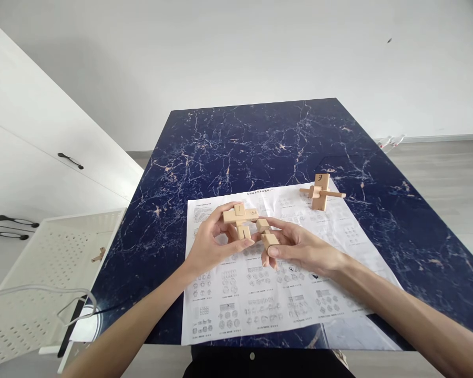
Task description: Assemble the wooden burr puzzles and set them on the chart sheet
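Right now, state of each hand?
Left hand: closed on crossed wooden blocks.
Right hand: closed on a small wooden block.

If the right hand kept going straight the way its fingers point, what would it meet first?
The right hand points leftward, so it would probably meet the wooden puzzle cluster held by the left hand first, though depth is hard to judge. Its own wooden block almost touches it.

Instruction sheet (260,294) on table (228,142); assembled puzzle (320,192) on its far-right corner, seemingly.
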A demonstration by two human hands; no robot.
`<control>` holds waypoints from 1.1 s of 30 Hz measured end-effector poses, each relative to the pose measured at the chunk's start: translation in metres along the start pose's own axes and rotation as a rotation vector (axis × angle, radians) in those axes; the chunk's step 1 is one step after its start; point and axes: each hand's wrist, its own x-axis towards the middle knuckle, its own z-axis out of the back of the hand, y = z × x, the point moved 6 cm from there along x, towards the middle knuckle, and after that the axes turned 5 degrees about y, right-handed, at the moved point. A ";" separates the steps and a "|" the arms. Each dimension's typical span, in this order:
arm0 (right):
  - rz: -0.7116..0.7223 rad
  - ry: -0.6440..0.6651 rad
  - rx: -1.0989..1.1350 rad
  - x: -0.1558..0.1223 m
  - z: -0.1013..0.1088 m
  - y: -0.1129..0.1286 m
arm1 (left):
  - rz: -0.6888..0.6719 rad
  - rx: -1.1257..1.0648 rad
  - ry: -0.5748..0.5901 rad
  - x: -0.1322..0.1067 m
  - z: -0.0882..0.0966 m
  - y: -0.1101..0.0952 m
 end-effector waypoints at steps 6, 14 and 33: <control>0.038 0.004 0.027 0.000 0.001 0.001 | -0.098 0.051 0.034 -0.001 -0.002 -0.005; 0.042 0.005 -0.069 0.003 -0.007 -0.007 | -0.281 0.273 0.133 -0.004 -0.019 -0.014; 0.013 -0.123 -0.374 -0.003 -0.017 -0.004 | -0.547 0.475 0.092 -0.009 -0.024 -0.024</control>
